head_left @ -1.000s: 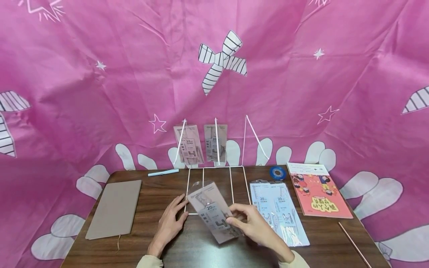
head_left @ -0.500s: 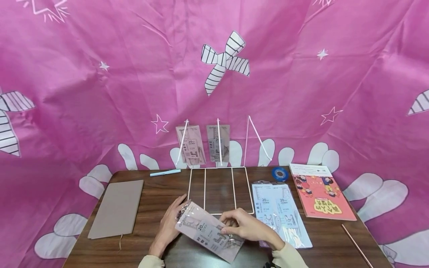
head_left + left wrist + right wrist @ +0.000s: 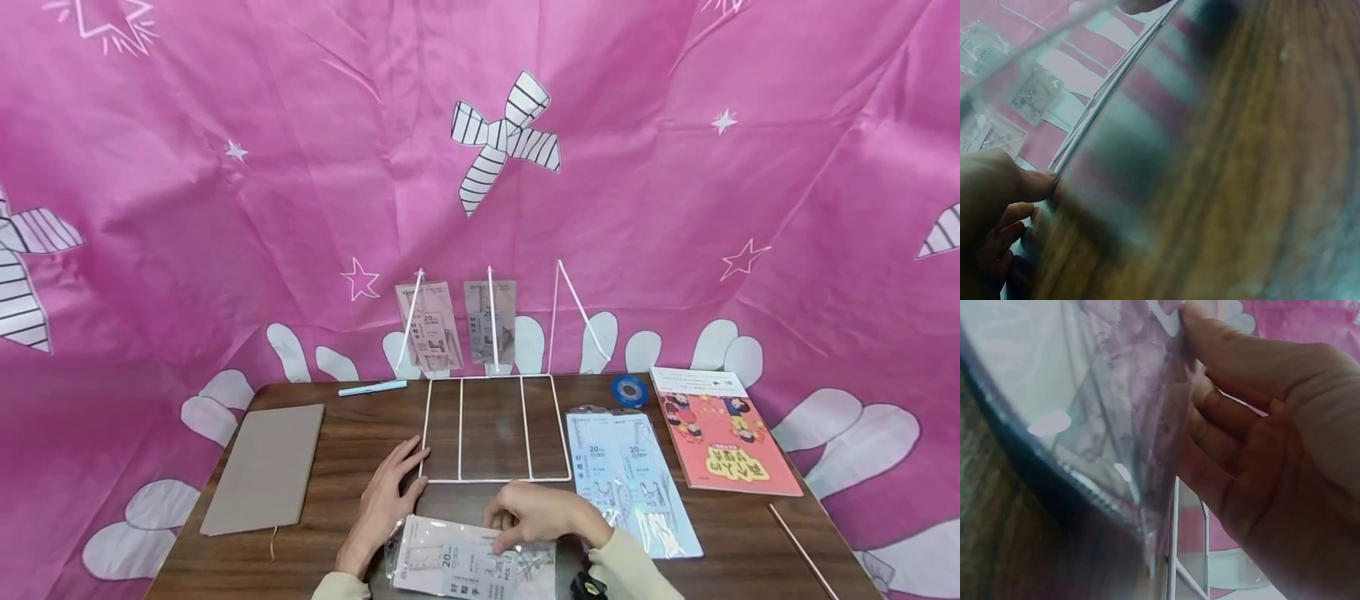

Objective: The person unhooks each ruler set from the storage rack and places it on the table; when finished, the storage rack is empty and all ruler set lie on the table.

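My right hand (image 3: 540,512) pinches a clear plastic packet of a ruler set (image 3: 442,562) by one long edge, thumb on the printed face. The packet lies sideways low in front of me, its hanging end toward my left wrist. In the right wrist view, the packet's transparent film (image 3: 1110,406) bulges beside the thumb and curled fingers. My left hand (image 3: 381,504) rests by the front left corner of a white wire rack (image 3: 495,481), fingers extended. Its thumb tip reaches the wire in the left wrist view. Two similar packets (image 3: 431,325) hang on the rack's left and middle prongs.
Two bluish ruler set packets (image 3: 633,500) lie right of the rack. Beyond them are blue tape (image 3: 628,390), a red-covered book (image 3: 735,450) and a thin rod (image 3: 802,550). A grey notebook (image 3: 262,471) and light blue pen (image 3: 372,387) are at left.
My right hand has brought the packet down toward me and turned it from leaning upright to lying sideways. My left hand stays by the rack corner.
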`<act>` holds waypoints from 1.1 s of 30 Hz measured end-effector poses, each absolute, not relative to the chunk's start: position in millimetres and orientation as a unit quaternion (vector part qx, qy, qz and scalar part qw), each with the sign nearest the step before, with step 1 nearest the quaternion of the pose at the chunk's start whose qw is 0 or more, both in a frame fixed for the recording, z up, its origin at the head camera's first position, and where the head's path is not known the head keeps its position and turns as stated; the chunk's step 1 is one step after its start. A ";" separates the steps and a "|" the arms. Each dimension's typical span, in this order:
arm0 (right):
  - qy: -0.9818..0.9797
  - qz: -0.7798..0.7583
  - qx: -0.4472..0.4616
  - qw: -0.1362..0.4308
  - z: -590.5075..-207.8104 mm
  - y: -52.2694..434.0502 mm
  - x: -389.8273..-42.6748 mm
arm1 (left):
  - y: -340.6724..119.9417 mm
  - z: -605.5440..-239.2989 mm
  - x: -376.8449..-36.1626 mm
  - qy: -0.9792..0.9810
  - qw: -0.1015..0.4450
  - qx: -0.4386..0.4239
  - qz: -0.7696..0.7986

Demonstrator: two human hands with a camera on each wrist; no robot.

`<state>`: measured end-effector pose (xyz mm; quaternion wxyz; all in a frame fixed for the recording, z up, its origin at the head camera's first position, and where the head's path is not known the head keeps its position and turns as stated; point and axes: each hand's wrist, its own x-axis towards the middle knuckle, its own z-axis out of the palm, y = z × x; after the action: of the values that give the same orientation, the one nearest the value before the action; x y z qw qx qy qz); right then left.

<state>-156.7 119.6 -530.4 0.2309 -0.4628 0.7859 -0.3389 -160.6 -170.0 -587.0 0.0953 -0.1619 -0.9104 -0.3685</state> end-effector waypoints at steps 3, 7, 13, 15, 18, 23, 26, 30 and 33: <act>0.801 -0.303 -0.470 0.215 -530.4 114.5 -156.0 | -169.8 -587.9 -159.5 -0.909 0.100 -0.166 -0.368; 0.819 -0.283 -0.457 0.201 -530.6 110.5 -154.6 | -170.2 -588.7 -158.6 -0.909 0.098 -0.165 -0.370; 0.829 -0.289 -0.442 0.183 -530.5 107.5 -153.5 | -172.1 -588.2 -158.0 -0.908 0.095 -0.161 -0.374; 0.832 -0.287 -0.439 0.180 -531.2 106.8 -153.4 | -172.6 -587.9 -158.4 -0.909 0.092 -0.160 -0.374; 0.836 -0.278 -0.441 0.173 -533.2 105.6 -153.9 | -173.1 -586.7 -158.5 -0.909 0.088 -0.159 -0.376; 0.835 -0.264 -0.453 0.164 -534.3 104.0 -156.3 | -172.8 -585.4 -158.0 -0.907 0.090 -0.158 -0.380; 0.834 -0.268 -0.456 0.158 -531.0 104.6 -158.9 | -172.1 -585.3 -158.2 -0.907 0.084 -0.157 -0.382; 0.841 -0.306 -0.429 0.119 -527.0 108.5 -173.3 | -171.2 -585.1 -159.1 -0.907 0.079 -0.156 -0.384; 0.847 -0.358 -0.385 0.071 -526.3 113.7 -194.3 | -171.2 -584.8 -159.4 -0.908 0.078 -0.153 -0.383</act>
<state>-194.3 113.7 -526.3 0.0715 -0.3851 0.8474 -0.3583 -159.4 -171.2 -584.8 0.0775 -0.1531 -0.9078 -0.3827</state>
